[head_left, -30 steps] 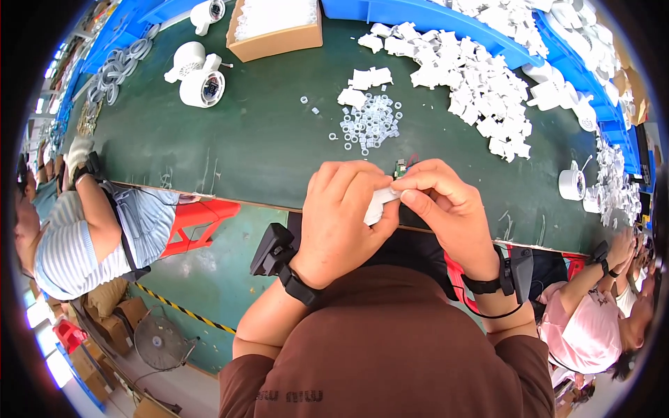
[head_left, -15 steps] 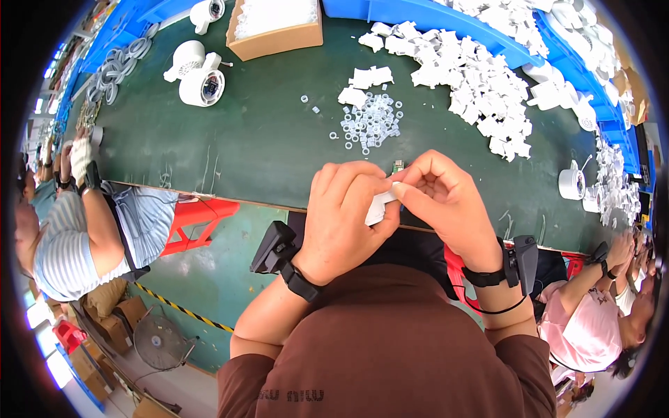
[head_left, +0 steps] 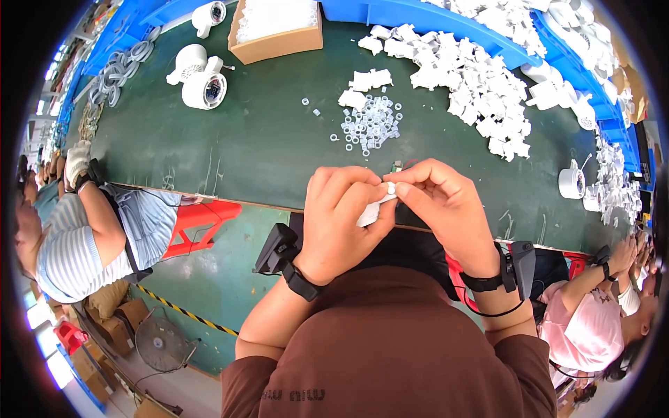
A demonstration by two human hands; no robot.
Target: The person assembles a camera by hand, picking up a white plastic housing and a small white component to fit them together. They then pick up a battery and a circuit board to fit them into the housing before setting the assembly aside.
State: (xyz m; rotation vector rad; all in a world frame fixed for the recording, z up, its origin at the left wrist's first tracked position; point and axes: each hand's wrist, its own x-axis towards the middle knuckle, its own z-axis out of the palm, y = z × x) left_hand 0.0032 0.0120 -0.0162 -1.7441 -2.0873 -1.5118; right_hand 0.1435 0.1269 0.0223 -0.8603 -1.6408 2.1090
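My left hand (head_left: 343, 221) is closed around a small white plastic part (head_left: 368, 215), which shows below its fingers and at its thumb. Against the part's upper end press the thumb and fingertips of my right hand (head_left: 446, 212); what they pinch there is too small and covered to make out. Just beyond my fingertips lies a small green circuit board (head_left: 397, 166) with a thin red wire, partly behind the right hand. Farther off on the green table (head_left: 268, 139) is a pile of small clear rings (head_left: 373, 125), with a few white plastic pieces (head_left: 369, 79) beside it.
A large heap of white plastic pieces (head_left: 481, 94) spreads at the back right, before blue bins (head_left: 481, 35). A cardboard box (head_left: 277, 47) and white camera housings (head_left: 203, 89) stand at the back left. Co-workers sit at both sides; a red stool (head_left: 202, 226) is left.
Both my hands stay together on the white part, with the fingers shifted slightly and the part tilted a little lower. On the left, the co-worker's gloved hand has moved slightly.
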